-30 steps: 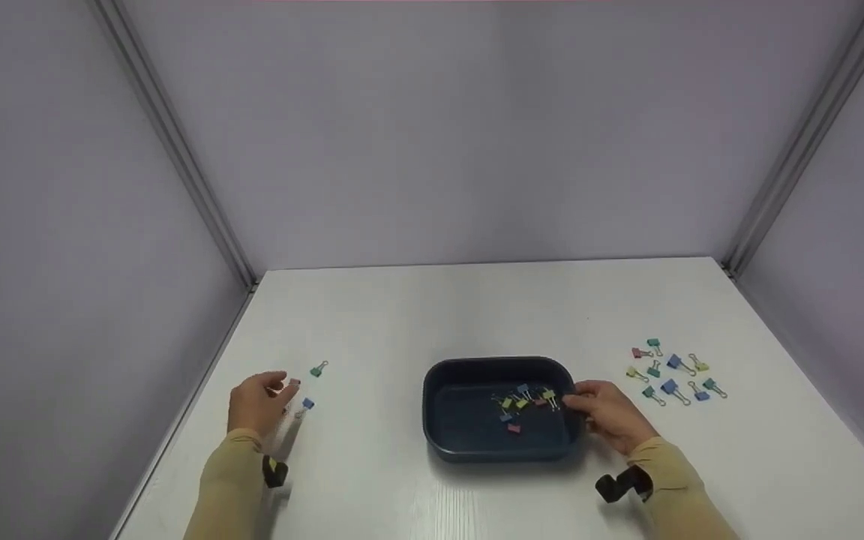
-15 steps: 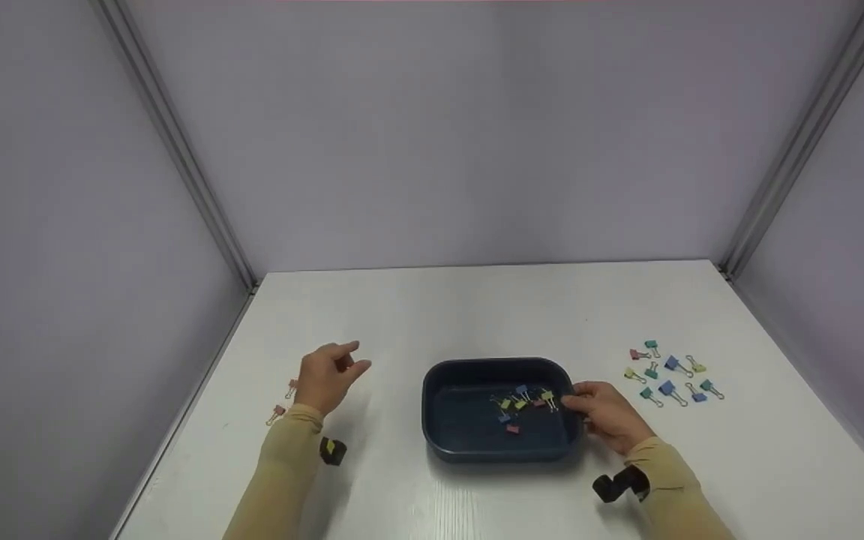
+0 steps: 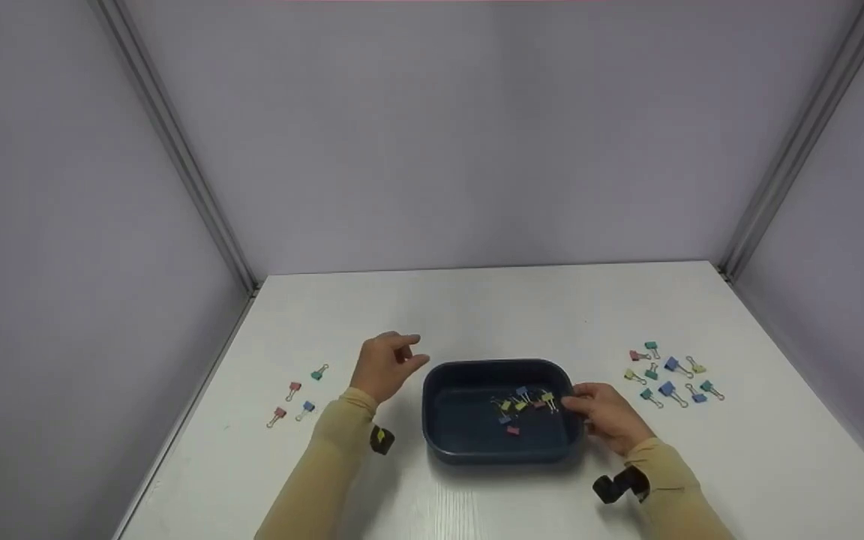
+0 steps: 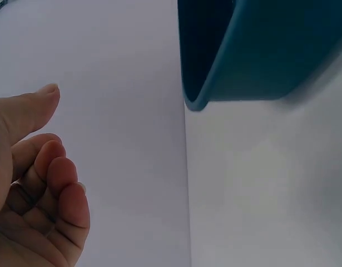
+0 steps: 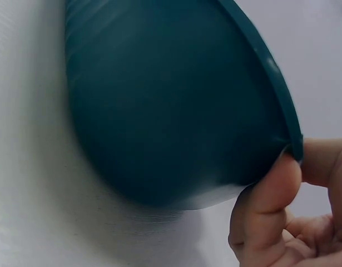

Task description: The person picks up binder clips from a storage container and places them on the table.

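Observation:
My right hand [image 3: 612, 414] pinches the right rim of a dark blue-teal plastic bin [image 3: 451, 454], thumb on one side of the wall and fingers on the other. In the right wrist view the right hand [image 5: 271, 217] grips the lip of the bin [image 5: 159, 111]. Several small binder clips [image 3: 522, 405] in yellow, blue and pink lie inside the bin. My left hand [image 3: 387, 367] hovers just off the bin's upper left corner, thumb and index finger apart. Seen from the left wrist, the left hand [image 4: 37, 183] has loosely bent fingers, and no clip shows between them.
On the left of the white table lie several binder clips: a green clip [image 3: 318, 373], a blue clip [image 3: 307, 406], and pink ones, such as one pink clip [image 3: 295, 387]. More coloured binder clips [image 3: 670, 389] are scattered right of the bin. Grey walls [image 3: 477, 150] surround the table.
My left hand has moved right, from the clips on the left to beside the bin, uncovering those clips. The right hand keeps hold of the bin, which has not visibly moved.

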`<state>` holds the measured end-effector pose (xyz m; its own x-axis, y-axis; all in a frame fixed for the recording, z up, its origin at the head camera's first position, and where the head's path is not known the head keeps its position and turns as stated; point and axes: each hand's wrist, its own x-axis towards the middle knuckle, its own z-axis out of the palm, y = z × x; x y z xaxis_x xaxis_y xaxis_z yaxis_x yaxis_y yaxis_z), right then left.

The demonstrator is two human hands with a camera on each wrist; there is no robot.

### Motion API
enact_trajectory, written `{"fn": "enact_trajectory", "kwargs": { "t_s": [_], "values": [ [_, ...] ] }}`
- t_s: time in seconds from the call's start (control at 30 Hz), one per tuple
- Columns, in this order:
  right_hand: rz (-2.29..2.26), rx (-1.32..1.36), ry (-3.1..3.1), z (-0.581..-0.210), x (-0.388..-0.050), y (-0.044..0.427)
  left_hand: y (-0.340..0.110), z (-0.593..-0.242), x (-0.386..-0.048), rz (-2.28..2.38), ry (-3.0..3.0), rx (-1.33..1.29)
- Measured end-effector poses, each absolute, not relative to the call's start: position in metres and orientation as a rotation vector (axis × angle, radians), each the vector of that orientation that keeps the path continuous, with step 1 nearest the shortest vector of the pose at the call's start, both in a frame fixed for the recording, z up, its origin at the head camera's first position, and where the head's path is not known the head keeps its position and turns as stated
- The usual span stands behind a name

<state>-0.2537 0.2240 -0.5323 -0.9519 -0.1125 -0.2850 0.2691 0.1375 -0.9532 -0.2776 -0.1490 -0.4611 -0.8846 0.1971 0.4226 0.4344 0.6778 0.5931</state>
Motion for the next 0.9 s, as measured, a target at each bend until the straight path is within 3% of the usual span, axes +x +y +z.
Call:
{"fn": "enact_trajectory", "kwargs": {
  "t_s": [0.47,0.9],
  "values": [
    [-1.905,0.179,2.121,-0.532,-0.254,0.224,-0.081,-0.468,-0.289,-1.082,-2.723,-0.611],
    [-1.897,0.178,2.136,-0.533,-0.253,0.223,-0.045,-0.488,-0.304,-1.068,-2.789,-0.740]
  ]
}}
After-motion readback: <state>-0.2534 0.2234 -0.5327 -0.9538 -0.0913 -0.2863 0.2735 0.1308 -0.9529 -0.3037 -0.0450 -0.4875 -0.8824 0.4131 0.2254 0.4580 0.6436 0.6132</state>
